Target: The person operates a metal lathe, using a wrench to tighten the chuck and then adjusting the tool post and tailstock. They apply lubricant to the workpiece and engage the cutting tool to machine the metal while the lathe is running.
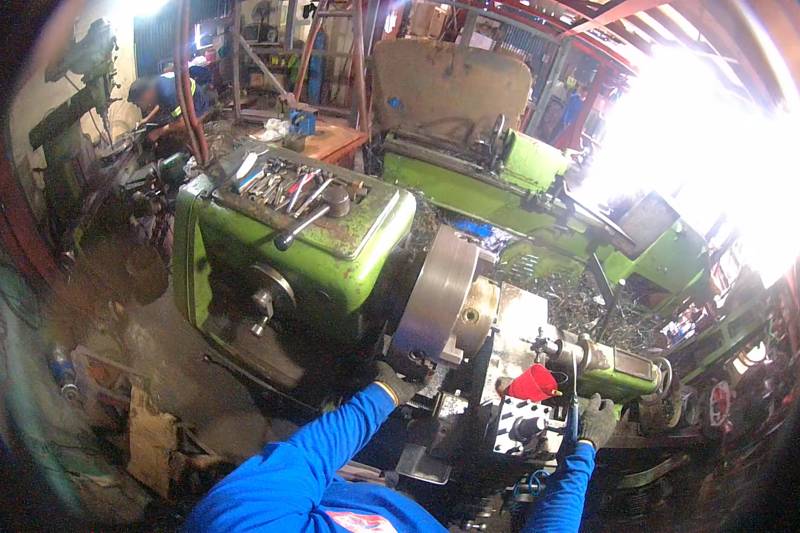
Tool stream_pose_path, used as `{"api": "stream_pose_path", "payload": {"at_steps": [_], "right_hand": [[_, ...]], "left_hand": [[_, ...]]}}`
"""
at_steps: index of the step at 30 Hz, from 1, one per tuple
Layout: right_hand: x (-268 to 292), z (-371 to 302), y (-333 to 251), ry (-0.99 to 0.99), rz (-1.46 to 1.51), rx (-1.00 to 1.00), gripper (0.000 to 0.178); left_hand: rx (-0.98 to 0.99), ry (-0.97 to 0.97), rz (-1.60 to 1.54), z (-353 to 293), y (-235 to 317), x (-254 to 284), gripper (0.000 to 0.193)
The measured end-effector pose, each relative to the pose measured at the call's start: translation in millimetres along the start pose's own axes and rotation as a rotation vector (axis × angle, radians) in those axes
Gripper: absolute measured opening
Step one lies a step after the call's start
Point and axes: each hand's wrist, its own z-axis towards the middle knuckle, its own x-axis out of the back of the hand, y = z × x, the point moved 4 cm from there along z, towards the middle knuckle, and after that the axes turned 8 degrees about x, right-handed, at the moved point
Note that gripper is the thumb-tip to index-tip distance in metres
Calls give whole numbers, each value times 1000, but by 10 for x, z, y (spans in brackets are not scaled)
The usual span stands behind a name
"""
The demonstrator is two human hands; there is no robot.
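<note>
In front of me is a green lathe with a big steel chuck (435, 291), a round metal workpiece (478, 313) held in its jaws. My left hand (395, 383), in a grey glove, is at the lower near side of the chuck; its fingers blend into the dark parts there. My right hand (597, 422), gloved too, is closed around a slim upright tool that looks like an air blow gun (573, 410). Left of that hand are the square tool post (517, 428) and a red cup (533, 384). Beyond it lies the tailstock (627, 368).
Wrenches and other hand tools (280, 186) lie on the green headstock (364, 258), beside a lever (304, 226). Metal chips (551, 266) are heaped behind the bed. Another green machine (471, 186) stands farther back. A person (173, 102) bends over at the far left.
</note>
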Motion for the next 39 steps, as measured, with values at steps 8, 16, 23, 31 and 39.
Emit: {"api": "stream_pose_path", "payload": {"at_steps": [8, 16, 23, 31, 39], "right_hand": [[2, 33, 35, 48, 6, 87, 39], [-37, -11, 14, 6, 56, 36, 43], [66, 6, -49, -20, 112, 5, 41], [204, -59, -292, -45, 168, -37, 43], [176, -8, -205, -56, 73, -32, 46]], "left_hand": [[-223, 254, 448, -35, 210, 296, 74], [-2055, 136, 1719, -2484, 201, -1297, 40], [-2314, 614, 2068, -3181, 1358, -2483, 32], [-1949, 1188, 2306, -2852, 1565, -2471, 41], [-1927, 805, 2226, -2405, 890, -2497, 52]]}}
